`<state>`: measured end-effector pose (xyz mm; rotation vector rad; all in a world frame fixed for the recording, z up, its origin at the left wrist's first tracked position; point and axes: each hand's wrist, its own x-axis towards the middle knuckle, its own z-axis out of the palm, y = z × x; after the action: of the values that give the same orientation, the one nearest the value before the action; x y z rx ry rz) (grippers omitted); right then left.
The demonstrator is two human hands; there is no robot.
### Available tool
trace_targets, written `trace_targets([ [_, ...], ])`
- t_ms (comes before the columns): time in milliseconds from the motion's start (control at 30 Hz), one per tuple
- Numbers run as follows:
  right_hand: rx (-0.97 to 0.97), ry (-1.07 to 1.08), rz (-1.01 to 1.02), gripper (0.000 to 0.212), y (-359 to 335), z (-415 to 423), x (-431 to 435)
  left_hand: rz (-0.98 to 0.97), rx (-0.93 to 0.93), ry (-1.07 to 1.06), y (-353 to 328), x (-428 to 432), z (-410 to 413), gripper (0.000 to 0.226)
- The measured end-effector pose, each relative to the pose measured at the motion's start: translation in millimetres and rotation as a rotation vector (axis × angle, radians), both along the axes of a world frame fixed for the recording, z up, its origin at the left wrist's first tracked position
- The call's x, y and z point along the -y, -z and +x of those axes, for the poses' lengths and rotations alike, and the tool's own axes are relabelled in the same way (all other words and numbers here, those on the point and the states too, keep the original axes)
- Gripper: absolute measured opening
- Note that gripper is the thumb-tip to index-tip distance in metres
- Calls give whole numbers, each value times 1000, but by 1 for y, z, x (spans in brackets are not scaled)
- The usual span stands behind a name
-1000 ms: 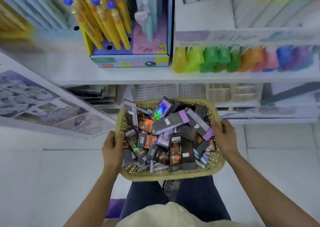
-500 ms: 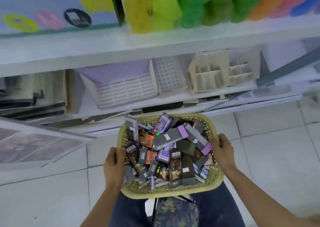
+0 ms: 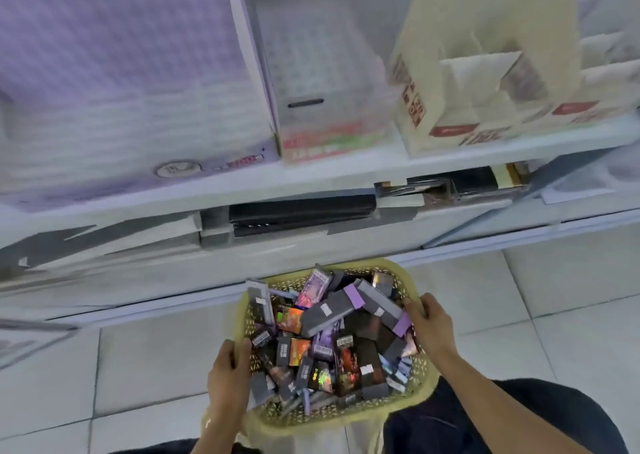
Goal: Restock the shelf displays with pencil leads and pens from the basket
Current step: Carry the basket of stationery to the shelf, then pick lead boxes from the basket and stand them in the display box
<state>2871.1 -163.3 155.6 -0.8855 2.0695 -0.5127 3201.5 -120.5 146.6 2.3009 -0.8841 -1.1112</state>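
Tiled floor (image 3: pixel 145 356) below blurred shelves (image 3: pixel 311 183): you hold the basket (image 3: pixel 407 406).
Your left hand (image 3: pixel 229 374) and right hand (image 3: pixel 429 322) curl their fingers over opposite rims; packs (image 3: pixel 332 343) fill it.

Left hand (image 3: pixel 228 367) curled, fingers gripping the basket (image 3: pixel 332 419) rim; right hand (image 3: pixel 427 322) clasping the opposite rim, both forearms extended forward, bare.

I've dropped lower: the highlighters and pens are gone from view, and the lilac display box (image 3: pixel 121 83) and beige divided box (image 3: pixel 485 83) loom close above my basket (image 3: pixel 332 419), now low over the floor tiles (image 3: pixel 149 367).
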Motion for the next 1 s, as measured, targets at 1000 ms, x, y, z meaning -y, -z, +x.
trace_targets([
  [1000, -169, -459, -341, 32, 190, 21, 47, -474, 352, 549, 167, 48, -54, 12],
])
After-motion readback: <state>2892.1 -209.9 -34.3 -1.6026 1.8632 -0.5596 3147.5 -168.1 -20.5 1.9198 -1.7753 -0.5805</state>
